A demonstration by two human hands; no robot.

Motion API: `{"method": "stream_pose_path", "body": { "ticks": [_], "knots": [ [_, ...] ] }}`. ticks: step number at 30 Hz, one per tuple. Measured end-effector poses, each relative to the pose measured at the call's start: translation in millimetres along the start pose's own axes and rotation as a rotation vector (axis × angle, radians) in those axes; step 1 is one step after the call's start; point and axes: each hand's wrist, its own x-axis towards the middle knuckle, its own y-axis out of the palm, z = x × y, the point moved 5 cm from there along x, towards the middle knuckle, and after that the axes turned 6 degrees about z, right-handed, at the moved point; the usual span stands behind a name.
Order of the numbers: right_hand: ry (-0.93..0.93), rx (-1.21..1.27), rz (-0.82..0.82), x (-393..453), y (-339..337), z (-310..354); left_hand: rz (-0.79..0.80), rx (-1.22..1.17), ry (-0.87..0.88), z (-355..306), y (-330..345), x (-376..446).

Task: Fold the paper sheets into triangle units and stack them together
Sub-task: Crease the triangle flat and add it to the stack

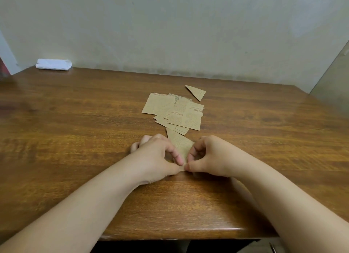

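Note:
A brown printed paper sheet [180,144] lies on the wooden table [75,120] between my hands, partly folded to a narrow point at its near end. My left hand [157,156] pinches that near end between thumb and forefinger. My right hand [206,156] pinches the same end from the right, its thumb tip meeting the left one. Just behind lies a loose pile of several brown printed sheets [175,111]. One finished folded triangle unit [197,92] sits alone beyond the pile, to the right.
A white folded bundle [54,64] rests at the table's far left corner against the pale wall. The table's near edge [188,233] runs under my forearms. Bare wood spreads left and right of the papers.

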Motion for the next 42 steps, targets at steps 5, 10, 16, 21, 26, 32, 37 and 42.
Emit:
{"method": "stream_pose_path", "body": {
  "ticks": [5, 10, 16, 21, 26, 32, 37, 42],
  "knots": [
    [0.035, 0.028, 0.014, -2, -5, -10, -0.002, 0.011, -0.001, -1, 1, -1],
    [-0.084, -0.058, -0.074, -9, -19, -20, 0.053, 0.028, 0.017, 0, 0, 0],
    [-0.497, -0.521, -0.045, -21, -12, -4, 0.176, 0.065, 0.045, -1, -8, 5],
    [-0.579, -0.522, -0.037, -9, -12, 9, 0.171, 0.053, 0.116, 0, -9, 2],
    [-0.495, -0.343, 0.082, 11, -14, 21, 0.071, 0.021, 0.098, 6, -4, -12],
    [-0.341, -0.395, 0.100, 30, -10, 31, -0.079, 0.063, 0.160, 14, 0, -32],
    [-0.331, -0.460, -0.038, 30, -12, 29, -0.041, 0.216, 0.220, 13, 5, -37],
    [-0.392, -0.185, -0.020, 19, -3, 16, -0.060, 0.498, 0.437, -3, -3, -45]
  ]
}}
